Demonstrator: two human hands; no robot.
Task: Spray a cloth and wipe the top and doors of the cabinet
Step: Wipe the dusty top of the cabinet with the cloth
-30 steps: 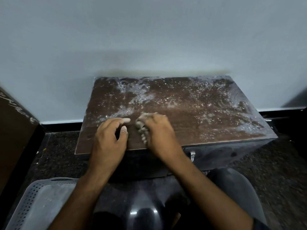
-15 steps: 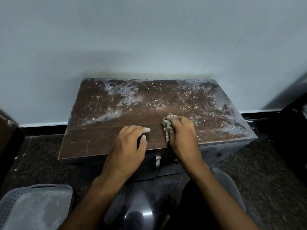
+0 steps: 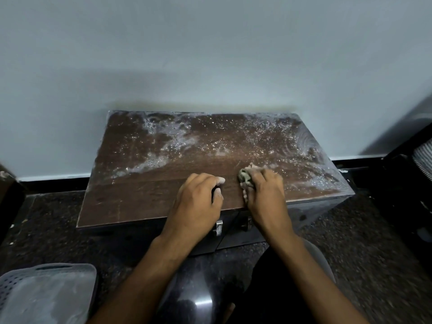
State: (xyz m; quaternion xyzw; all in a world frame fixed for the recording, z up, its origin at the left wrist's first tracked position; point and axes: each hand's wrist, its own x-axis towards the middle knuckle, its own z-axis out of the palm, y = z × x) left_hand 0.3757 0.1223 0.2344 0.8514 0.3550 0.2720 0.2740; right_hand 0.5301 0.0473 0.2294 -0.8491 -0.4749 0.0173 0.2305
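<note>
A low dark-brown cabinet [image 3: 145,197] stands against the wall. White dust and glinting droplets cover the back half of its top, while the front strip looks darker and smeared. My right hand [image 3: 266,190] grips a wadded greyish cloth [image 3: 244,176] and presses it on the top right of centre, near the front edge. My left hand [image 3: 198,197] rests on the top just left of it, fingers loosely curled, with nothing visible in it. Two metal door handles [image 3: 219,228] show below the front edge, between my wrists.
A grey perforated plastic basket [image 3: 46,293] lies on the dark speckled floor at bottom left. A dark piece of furniture [image 3: 411,183] stands close to the cabinet's right side, another at the far left edge. My knees are right in front of the doors.
Both hands have slid to the right along the front strip of the cabinet top, the right one carrying the cloth with it. The view has also shifted right.
</note>
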